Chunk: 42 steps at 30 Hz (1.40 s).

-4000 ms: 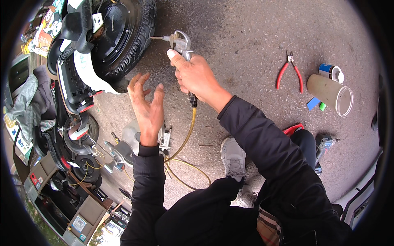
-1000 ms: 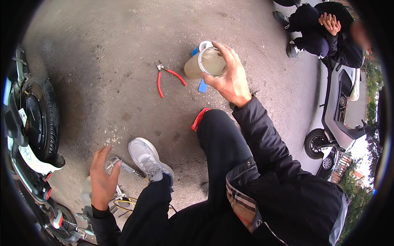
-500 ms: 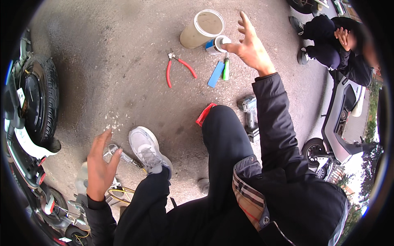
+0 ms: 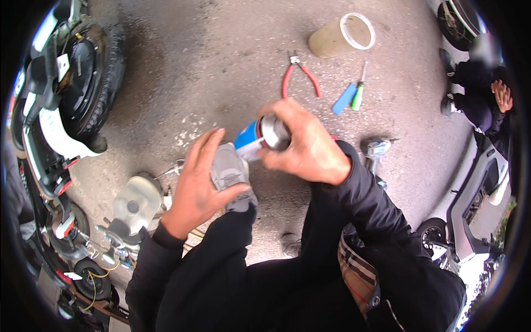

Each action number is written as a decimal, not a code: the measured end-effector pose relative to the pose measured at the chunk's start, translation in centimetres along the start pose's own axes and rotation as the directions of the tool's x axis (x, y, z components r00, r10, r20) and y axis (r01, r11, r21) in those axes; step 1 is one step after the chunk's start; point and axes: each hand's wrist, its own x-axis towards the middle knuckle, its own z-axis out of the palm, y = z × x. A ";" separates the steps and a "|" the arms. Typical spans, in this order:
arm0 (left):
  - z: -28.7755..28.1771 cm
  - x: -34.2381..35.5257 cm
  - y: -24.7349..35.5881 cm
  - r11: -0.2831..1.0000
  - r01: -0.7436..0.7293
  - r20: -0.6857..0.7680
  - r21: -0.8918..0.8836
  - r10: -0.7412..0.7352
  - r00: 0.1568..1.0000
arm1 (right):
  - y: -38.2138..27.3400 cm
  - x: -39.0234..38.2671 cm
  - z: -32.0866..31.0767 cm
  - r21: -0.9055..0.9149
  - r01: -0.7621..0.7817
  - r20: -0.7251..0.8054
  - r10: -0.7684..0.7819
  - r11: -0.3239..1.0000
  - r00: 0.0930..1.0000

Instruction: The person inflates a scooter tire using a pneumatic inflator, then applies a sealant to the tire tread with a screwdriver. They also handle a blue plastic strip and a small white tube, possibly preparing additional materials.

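A blue and white can with a silvery end is gripped in my right hand, tilted above the ground in front of me. My left hand is held just left of the can, thumb and fingers apart, with nothing in it. Under the hands shows my grey shoe. Beyond them on the ground lie red-handled pliers, a flat blue strip and a screwdriver with a green handle.
A cloudy plastic tub stands at the far side. A cordless drill lies to the right. Scooter parts and a black tyre line the left. At the right a person sits near a parked scooter.
My right hand has taken the can from beside the tub and brought it nearer. My left hand has moved right and up toward it. The whole view has shifted.
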 end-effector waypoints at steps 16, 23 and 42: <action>-2.8 -2.9 -2.4 0.881 0.127 -0.019 -0.456 -0.152 0.988 | -7.6 8.0 6.5 -0.320 0.442 0.237 -0.381 0.838 0.894; -6.9 -4.4 -1.5 0.869 0.018 0.229 -0.495 0.110 0.967 | -10.2 6.8 4.9 -0.074 0.635 0.212 -0.610 0.769 0.764; -1.6 5.4 -4.4 0.931 0.154 0.223 -0.332 -0.081 0.972 | -3.2 6.6 1.2 -0.130 0.269 0.260 -0.229 0.954 0.938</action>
